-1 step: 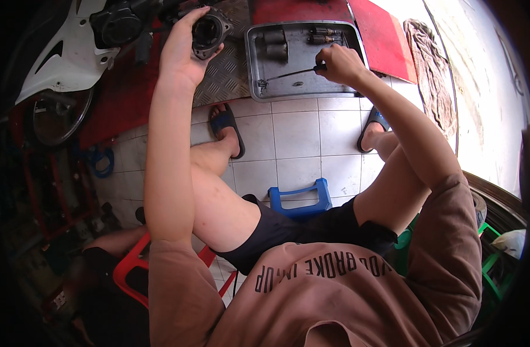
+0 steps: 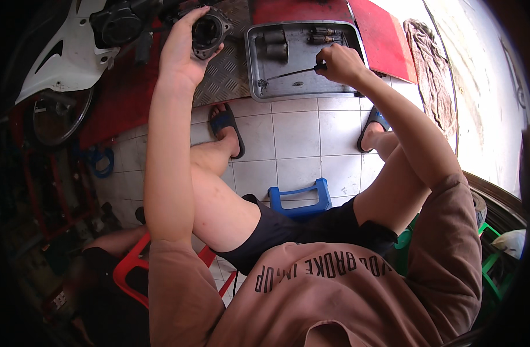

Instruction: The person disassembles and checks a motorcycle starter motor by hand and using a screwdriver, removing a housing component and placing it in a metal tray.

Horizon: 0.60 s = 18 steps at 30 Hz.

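My left hand is wrapped round a dark metal housing, holding it up with its round hollow opening showing. Bolt ears stick out from the housing's rim. Over the right side of a metal tray, my right hand grips the dark handle of a thin-shafted, screwdriver-like tool. Its shaft slants down to the left. The tip meets a small dark cluster of bits in the tray's near left corner; whether it touches them I cannot tell. Two grey cylindrical parts lie further back in the tray.
More dark parts lie along the tray's far right. A checkered metal plate and red boards surround the tray. White motorcycle bodywork stands at left. A blue stool sits between my legs; another person is at lower left.
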### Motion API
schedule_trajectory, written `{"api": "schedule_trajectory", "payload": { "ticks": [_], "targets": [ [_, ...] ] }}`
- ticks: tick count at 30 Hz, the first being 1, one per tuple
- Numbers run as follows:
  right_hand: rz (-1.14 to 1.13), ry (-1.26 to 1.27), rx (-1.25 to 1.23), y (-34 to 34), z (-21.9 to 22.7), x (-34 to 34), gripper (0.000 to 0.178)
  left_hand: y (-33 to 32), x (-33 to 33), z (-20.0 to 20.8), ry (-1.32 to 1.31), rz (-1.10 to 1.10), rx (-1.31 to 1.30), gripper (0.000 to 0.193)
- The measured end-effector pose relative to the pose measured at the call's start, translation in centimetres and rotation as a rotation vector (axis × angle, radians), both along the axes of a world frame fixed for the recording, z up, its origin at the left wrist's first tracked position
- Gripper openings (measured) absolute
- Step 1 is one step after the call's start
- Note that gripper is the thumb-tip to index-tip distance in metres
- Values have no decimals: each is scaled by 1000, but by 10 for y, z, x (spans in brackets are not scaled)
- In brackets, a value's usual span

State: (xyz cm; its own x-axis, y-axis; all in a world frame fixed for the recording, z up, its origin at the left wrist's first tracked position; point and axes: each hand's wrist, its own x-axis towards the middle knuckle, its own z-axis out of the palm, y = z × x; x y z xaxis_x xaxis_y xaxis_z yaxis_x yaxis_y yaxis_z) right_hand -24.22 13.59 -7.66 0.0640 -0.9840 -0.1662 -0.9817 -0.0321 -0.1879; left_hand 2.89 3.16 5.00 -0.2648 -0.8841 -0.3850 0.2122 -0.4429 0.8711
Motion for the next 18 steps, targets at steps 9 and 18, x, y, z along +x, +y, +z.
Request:
{"api": "schedule_trajectory", "payload": {
  "ticks": [9,18],
  "targets": [
    [-163,-16,36,-2,21,-18,24,1,-3,-1,-37,31,22,11],
    [-386,4,94,-4,34,-88,32,4,-9,2,-42,35,46,12]
  ]
}}
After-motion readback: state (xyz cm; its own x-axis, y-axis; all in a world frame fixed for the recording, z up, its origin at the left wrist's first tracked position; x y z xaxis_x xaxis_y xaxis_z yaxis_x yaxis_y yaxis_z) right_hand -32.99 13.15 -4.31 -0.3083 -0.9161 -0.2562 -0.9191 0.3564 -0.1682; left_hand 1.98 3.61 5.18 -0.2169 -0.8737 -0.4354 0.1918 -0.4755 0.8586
